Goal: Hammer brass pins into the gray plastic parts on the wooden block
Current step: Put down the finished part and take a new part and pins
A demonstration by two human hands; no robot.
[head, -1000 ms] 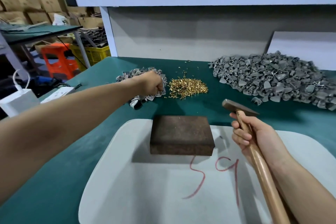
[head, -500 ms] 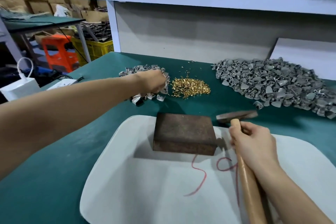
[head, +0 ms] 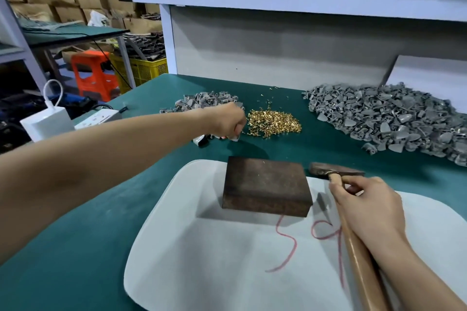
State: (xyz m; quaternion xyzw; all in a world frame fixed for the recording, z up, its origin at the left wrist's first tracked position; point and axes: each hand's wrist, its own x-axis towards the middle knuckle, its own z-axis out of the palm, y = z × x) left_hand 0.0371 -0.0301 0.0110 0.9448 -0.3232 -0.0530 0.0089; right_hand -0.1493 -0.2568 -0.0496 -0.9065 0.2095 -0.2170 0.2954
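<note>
My left hand [head: 226, 118] reaches to mid-frame, fingers curled together at the brass pins [head: 274, 124], contents hidden; my right hand [head: 366, 206] is wrapped around the hammer [head: 336, 174] at lower right, beside the bare wooden block [head: 266, 185]; gray plastic parts [head: 389, 118] heap at right.

table [head: 75, 247] teal-green | block [head: 265, 184] dark brown, speckled | pins [head: 274, 124] brass-gold, 12 o'clock of block | parts [head: 384, 118] gray, 2 o'clock | mat [head: 202, 260] white, red scrawl | stool [head: 93, 73] orange
</note>
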